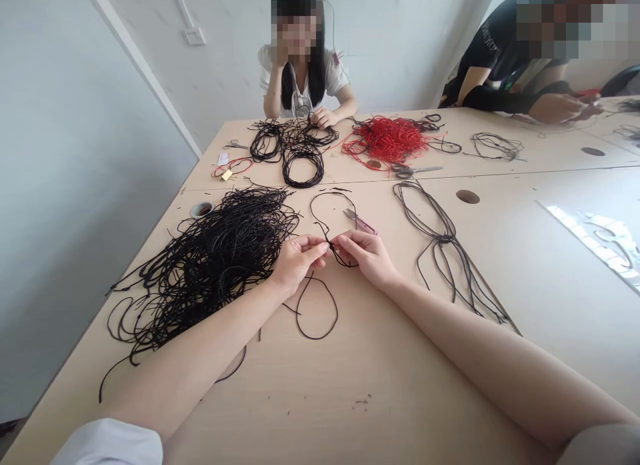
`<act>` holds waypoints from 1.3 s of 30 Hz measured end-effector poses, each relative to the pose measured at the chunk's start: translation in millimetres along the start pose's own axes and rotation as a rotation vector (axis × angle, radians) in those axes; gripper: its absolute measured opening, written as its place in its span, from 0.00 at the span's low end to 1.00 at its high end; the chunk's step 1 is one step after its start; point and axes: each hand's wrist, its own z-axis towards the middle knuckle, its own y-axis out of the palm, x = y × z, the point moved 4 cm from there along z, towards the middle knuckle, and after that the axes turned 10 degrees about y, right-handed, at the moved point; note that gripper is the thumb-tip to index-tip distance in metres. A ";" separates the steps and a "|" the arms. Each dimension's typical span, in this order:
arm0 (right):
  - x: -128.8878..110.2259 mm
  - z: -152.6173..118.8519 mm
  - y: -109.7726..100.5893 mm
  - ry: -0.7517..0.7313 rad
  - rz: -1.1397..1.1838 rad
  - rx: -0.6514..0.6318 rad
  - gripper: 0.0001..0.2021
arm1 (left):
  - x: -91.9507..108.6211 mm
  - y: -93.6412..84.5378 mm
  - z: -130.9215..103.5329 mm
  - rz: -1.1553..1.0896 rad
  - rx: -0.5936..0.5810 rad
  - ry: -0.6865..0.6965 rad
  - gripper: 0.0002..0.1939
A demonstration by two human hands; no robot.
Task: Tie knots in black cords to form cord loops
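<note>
A thin black cord [356,208] is pinched between my two hands, close together over the table. My left hand [301,260] has thumb and fingers closed on the cord near a small knot. Just to its right, my right hand [363,253] pinches the same cord. A loop of it arches beyond my fingers, and a shorter part hangs below them. Scissors with a purplish handle [367,228] lie right behind my right hand. Nearer to me, another black cord loop [337,312] rests on the wooden table [320,398].
A big tangle of black cords [225,245] lies at the left, beside a tape roll [202,210]. Bundled dark cords [444,238] lie right. Beyond are coiled black cords [303,166], a red cord pile [393,138] and black scissors [405,171]. Two people sit across the table.
</note>
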 end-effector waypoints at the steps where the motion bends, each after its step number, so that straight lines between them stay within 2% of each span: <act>1: 0.1 0.6 0.1 0.007 0.015 -0.021 0.18 | 0.6 -0.3 0.5 -0.015 -0.005 -0.003 0.11; 4: -0.7 1.3 1.4 0.001 0.025 -0.065 0.17 | 0.5 -0.7 1.3 -0.046 -0.019 -0.027 0.10; 8: -1.3 1.0 1.9 -0.013 0.037 -0.058 0.17 | -0.1 -0.2 1.3 -0.069 -0.035 -0.051 0.10; 17: -2.9 -0.7 -1.1 -0.039 -0.038 0.043 0.16 | 2.7 3.9 -0.8 -0.079 -0.126 -0.099 0.11; 22: -3.3 -2.6 -0.7 -0.115 -0.114 0.112 0.13 | 2.0 5.3 0.2 -0.089 -0.168 -0.103 0.11; 31: -7.4 -7.3 0.1 -0.303 -0.292 0.234 0.06 | 1.9 4.0 -0.9 -0.114 -0.121 -0.141 0.11; 39: -6.3 -7.6 0.4 -0.275 -0.286 0.231 0.06 | -0.4 2.9 0.5 -0.094 -0.089 -0.091 0.11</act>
